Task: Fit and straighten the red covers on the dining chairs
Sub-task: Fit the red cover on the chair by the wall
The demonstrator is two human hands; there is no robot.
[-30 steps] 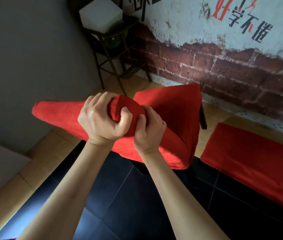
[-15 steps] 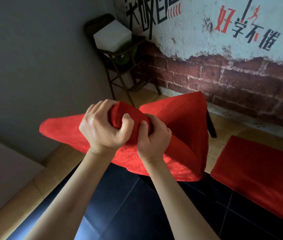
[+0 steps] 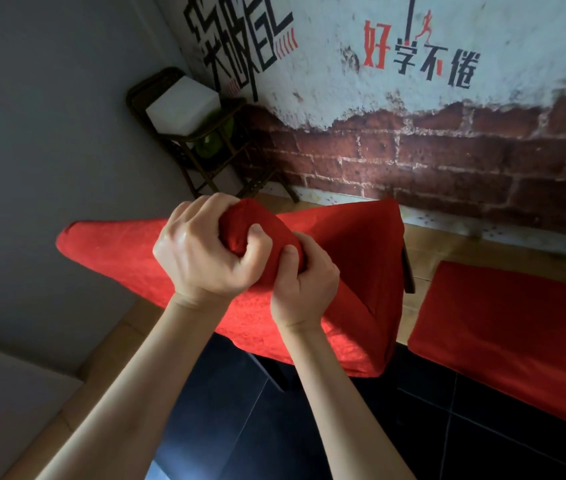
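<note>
**A:** Status on your hands?

**B:** Both of yours are clamped on the same bunched peak of the red cover (image 3: 350, 244). Your left hand (image 3: 202, 258) wraps the top of the bunch, fingers curled over the far side, thumb pressed into the cloth on the near side. Your right hand (image 3: 305, 285) grips just below and to the right, thumb dug into the fabric, knuckles touching the left hand's thumb side. Neither is spread; both fists are tight round cloth.

**A:** Where's the cover sitting?

**B:** Centre of view, draped over a chair. It's pulled up into a ridge where you hold it. From there it runs out left to a rounded corner and right to a squarer corner, then hangs down on the near side with a diagonal fold line. A dark piece of the chair frame (image 3: 407, 268) shows at the cover's right edge. Can't tell how far the cover is seated on the frame; the cloth hides it.

**A:** Anything else red?

**B:** Second red cover (image 3: 516, 327) at the right, lying flat, apart from the first with a strip of tan floor between them.

**A:** Surroundings?

**B:** Dark tiled floor (image 3: 309, 427) under your forearms, tan border tiles along the walls. Brick-pattern wall (image 3: 447, 157) behind, with white plaster and painted characters above. A dark wicker stand (image 3: 212, 157) in the corner carries a white block (image 3: 182, 109), with something green below it. Grey wall at left.
</note>
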